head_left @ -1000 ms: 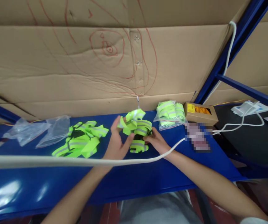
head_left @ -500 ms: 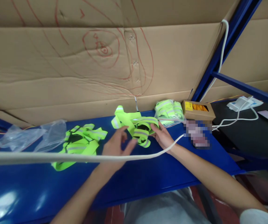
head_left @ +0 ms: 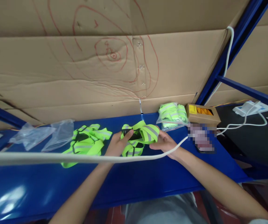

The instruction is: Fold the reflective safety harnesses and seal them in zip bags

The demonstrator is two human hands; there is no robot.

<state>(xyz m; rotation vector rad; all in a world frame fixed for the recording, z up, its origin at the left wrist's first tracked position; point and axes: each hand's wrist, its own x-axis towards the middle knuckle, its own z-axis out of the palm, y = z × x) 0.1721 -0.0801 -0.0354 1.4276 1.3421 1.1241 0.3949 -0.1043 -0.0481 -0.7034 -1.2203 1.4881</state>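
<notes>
Between my hands, over the blue table, is a bundled neon-yellow reflective strap with silver stripes and black parts. My left hand is closed on its left side, thumb on top near a black piece. My right hand grips its right end, with the fingers partly behind the folds. A loop of the strap hangs below, between the hands. Left of my left hand lies a second loose neon-yellow reflective strap with black buckles.
A white cable crosses in front of my hands. Clear plastic bags lie at the left. At the back right are a bag of folded neon straps, a cardboard box and a blurred-out item. Cardboard stands behind.
My left hand has closed on the strap bundle, which it was apart from before. The loose end at the back left has been gathered in, and the bundle is turned. The view has shifted slightly.
</notes>
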